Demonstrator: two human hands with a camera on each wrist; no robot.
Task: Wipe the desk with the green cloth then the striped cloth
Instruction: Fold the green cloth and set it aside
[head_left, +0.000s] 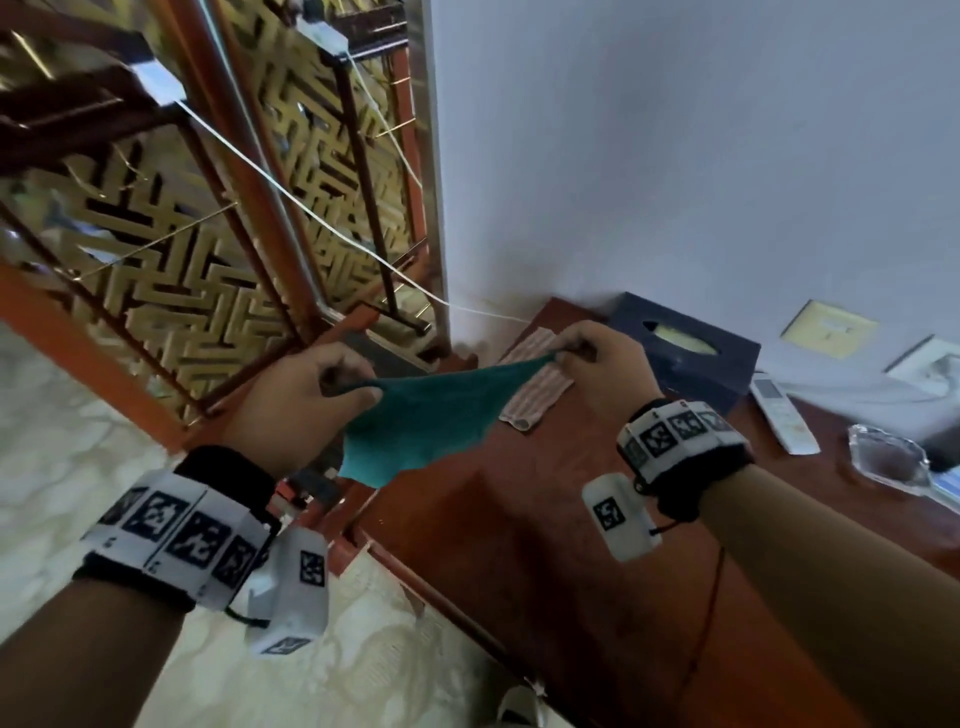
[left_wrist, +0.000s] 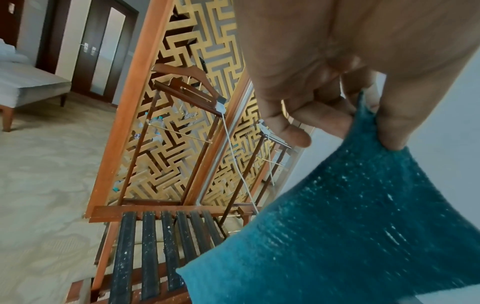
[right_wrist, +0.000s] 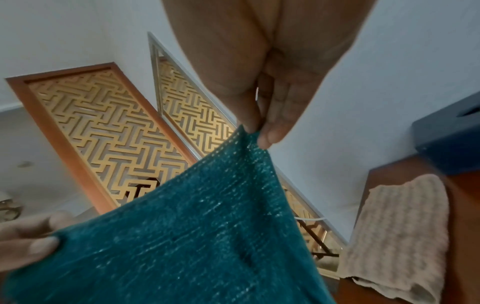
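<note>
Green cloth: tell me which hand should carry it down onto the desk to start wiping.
Probably the right hand. It pinches the green cloth directly above the desk, near the striped cloth. The left hand pinches the other corner out past the desk's edge, over the floor.

white wall (head_left: 675, 156), gold lattice screen (head_left: 171, 270), pale carpet (head_left: 62, 457).

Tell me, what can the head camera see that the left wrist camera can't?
Only the head view shows the desk, the striped cloth lying on it, the dark tissue box, the remote and the right hand. Only the left wrist view shows the grey bench and the dark doors. Both show the left hand pinching a corner of the green cloth, plus the gold lattice screen.
</note>
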